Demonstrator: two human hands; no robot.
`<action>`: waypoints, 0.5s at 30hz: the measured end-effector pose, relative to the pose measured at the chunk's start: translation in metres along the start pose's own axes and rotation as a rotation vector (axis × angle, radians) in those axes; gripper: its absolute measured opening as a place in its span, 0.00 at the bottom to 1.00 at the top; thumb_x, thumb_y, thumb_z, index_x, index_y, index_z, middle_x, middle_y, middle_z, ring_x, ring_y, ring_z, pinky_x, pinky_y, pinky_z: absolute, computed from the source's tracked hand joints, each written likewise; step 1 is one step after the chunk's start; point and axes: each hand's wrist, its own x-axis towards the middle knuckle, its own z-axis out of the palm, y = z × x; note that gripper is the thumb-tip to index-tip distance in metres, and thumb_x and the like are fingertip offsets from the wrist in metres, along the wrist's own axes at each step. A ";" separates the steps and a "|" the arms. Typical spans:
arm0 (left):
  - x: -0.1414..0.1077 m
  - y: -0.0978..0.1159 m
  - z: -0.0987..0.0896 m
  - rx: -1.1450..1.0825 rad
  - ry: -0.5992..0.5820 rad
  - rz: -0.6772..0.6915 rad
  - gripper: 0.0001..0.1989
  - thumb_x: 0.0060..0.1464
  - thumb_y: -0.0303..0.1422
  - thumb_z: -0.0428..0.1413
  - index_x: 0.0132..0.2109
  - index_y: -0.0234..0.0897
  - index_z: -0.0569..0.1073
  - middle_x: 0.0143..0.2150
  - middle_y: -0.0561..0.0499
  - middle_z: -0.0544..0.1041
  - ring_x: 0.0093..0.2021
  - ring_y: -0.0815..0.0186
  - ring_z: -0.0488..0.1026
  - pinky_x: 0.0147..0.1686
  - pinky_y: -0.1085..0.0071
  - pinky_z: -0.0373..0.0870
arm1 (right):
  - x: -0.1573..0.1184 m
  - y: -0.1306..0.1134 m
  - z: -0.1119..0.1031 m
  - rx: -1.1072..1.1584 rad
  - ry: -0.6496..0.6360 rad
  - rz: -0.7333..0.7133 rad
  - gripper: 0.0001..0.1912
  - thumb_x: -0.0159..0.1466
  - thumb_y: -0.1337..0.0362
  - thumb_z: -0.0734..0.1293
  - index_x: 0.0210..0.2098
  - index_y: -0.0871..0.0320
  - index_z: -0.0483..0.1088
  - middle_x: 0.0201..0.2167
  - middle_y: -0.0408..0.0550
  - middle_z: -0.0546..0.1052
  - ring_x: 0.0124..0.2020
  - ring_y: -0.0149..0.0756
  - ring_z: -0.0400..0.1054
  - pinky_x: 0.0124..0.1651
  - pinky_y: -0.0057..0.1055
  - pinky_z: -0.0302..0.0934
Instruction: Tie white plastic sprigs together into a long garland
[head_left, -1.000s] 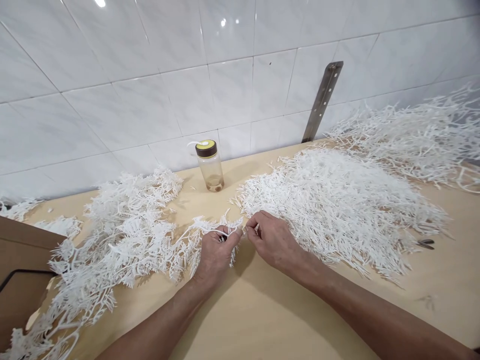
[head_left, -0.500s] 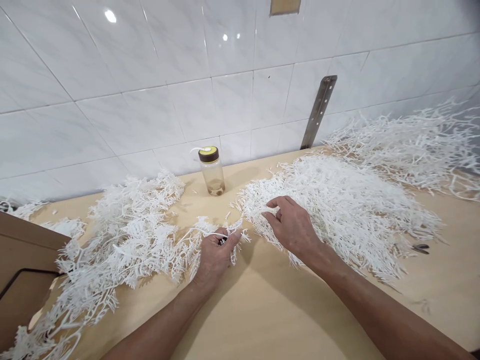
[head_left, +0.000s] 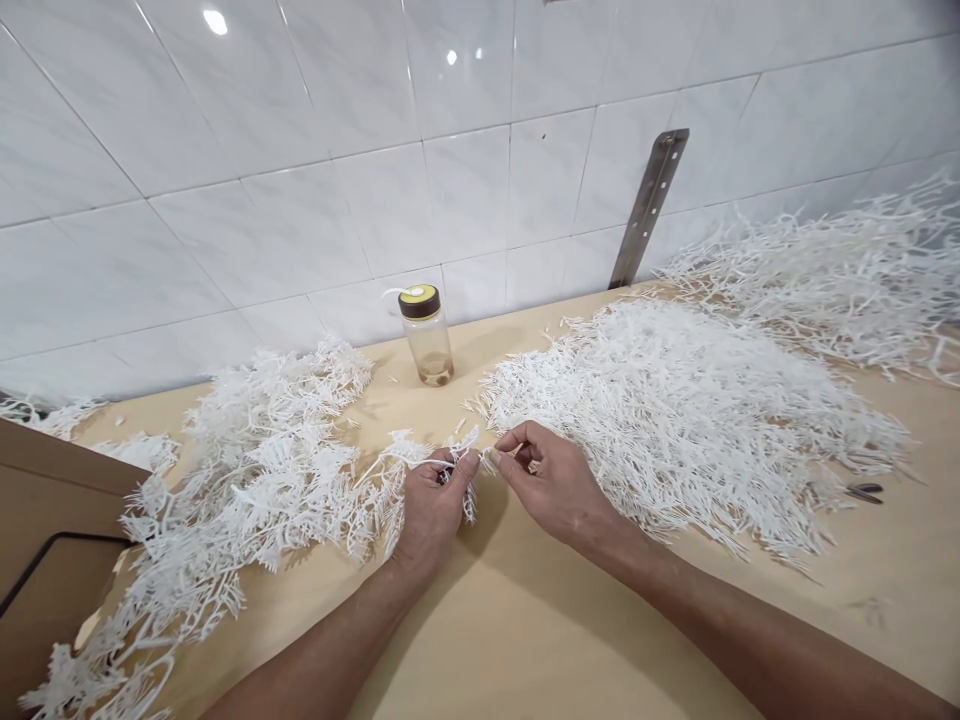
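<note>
My left hand is closed on a white branching plastic sprig, thumb pressed against the fingers. Bits of the sprig stick out above and below that hand. Close on its right, my right hand pinches a small white tip at the sprig's end; whether the tip is still joined cannot be made out. Left of my hands spreads a tangled heap of branching white sprigs. Behind and right of my right hand lies a wide pile of short white pieces.
A clear bottle with a dark and yellow lid stands near the tiled wall. A metal bracket rises at the table's back edge. More long white strands lie at far right, a small dark tool nearer. A brown box stands left.
My right hand has moved left and down from over the pile of short pieces to the sprig's end, closing into a pinch. My left hand keeps its hold. The view has shifted slightly.
</note>
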 end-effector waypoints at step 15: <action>-0.002 0.000 -0.003 0.007 -0.066 -0.023 0.22 0.51 0.48 0.62 0.22 0.38 0.66 0.16 0.58 0.60 0.19 0.72 0.56 0.21 0.72 0.55 | 0.001 0.004 0.004 -0.272 0.039 -0.366 0.08 0.69 0.68 0.61 0.37 0.58 0.72 0.35 0.49 0.76 0.31 0.33 0.70 0.36 0.31 0.65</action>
